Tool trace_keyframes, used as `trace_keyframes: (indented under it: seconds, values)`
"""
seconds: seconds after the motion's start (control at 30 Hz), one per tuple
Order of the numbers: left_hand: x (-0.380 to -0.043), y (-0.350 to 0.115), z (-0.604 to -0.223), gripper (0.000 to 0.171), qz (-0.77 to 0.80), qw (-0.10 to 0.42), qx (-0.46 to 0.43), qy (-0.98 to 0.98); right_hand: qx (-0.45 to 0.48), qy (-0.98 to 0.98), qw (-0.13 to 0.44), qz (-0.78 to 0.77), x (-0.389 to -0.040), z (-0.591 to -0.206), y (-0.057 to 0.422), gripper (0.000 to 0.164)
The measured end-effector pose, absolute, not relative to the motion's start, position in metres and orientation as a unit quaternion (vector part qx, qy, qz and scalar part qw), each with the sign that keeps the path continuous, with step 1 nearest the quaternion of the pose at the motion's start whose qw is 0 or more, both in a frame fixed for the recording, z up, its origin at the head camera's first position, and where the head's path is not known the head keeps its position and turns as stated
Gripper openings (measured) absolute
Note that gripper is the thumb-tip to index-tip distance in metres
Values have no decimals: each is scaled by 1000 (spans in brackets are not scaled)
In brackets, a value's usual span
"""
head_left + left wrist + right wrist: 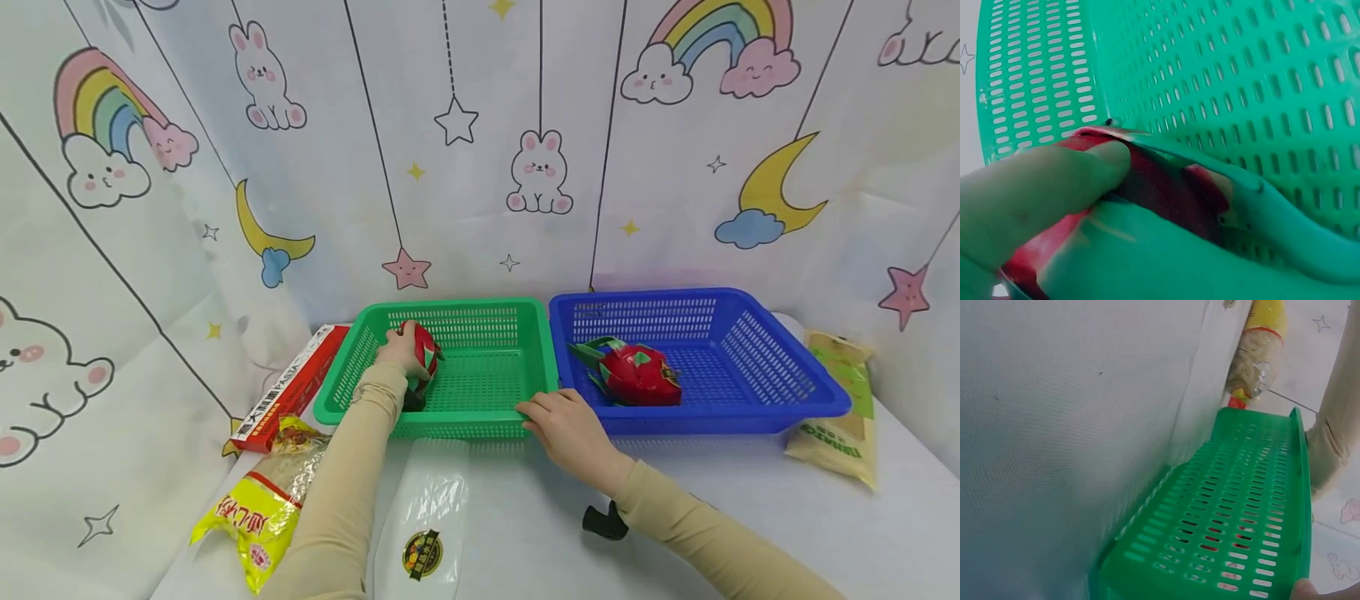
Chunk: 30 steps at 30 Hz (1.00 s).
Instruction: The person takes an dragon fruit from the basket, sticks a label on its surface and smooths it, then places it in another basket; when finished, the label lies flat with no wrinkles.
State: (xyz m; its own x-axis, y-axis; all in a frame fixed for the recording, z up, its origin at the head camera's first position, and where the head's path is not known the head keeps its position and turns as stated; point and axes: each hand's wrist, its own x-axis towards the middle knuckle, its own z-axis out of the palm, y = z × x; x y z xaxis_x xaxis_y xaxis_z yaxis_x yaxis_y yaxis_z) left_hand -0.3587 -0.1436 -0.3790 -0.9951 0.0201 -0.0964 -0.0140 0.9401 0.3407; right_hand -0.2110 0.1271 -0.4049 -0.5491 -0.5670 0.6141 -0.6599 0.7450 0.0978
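Inside the left part of the green basket [487, 423], my left hand [402, 350] holds a red dragon fruit [426, 346] with green scales. In the left wrist view my thumb [1047, 187] lies across the fruit's red skin, beside its long green scales [1147, 250]. At the basket's front right corner, my right hand [570, 433] grips the rim with its fingers hooked over it. The right wrist view shows the basket's slotted outer side [1222, 500] and one fingertip [1304, 589] at the rim. A second dragon fruit [639, 375] lies in the blue basket [727, 412].
Left of the green basket are a red and white pasta box [288, 390] and a yellow bag [262, 504]. A clear plastic bag [427, 508] with a round label lies in front. Beyond the blue basket is a beige and green package [843, 417]. A patterned curtain [465, 217] hangs behind.
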Motion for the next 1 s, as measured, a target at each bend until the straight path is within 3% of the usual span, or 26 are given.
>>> trace_keyframes:
  seconds: [0.27, 0.7, 1.0]
  values:
    - [-348, -141, -369, 89, 172, 46, 45, 983, 351, -878, 314, 82, -209, -403, 126, 17]
    - [-345, -129, -368, 94, 169, 8, 77, 983, 356, -885, 292, 68, -212, -398, 128, 18]
    - [-345, -125, -361, 98, 189, -47, 122, 973, 343, -892, 287, 69, -209, -397, 126, 18]
